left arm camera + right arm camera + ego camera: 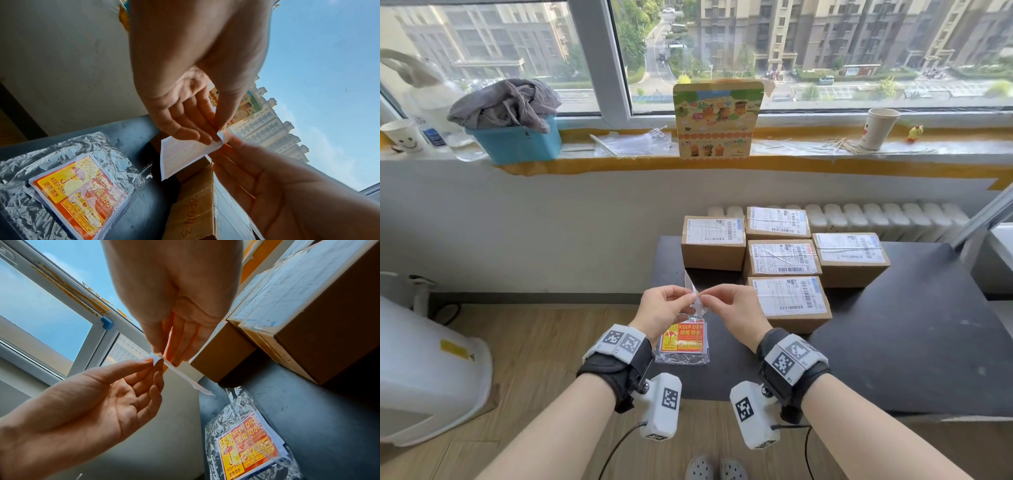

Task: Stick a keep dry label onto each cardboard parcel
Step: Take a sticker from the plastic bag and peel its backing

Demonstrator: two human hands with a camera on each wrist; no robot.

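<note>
While both hands, left hand (pixel 659 310), right hand (pixel 736 313), pinch its upper corner, label (pixel 180 155) hangs point-down.

Both hands raised together, left hand (pixel 661 310) and right hand (pixel 736 310) fingertips pinching.

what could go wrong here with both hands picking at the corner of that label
Both the left hand and right hand pinch one corner of the label, so the thin sheet may tear or curl onto itself while the rest hangs free. Shipping slips cover most of each parcel top, so a label may hide a barcode.
</note>
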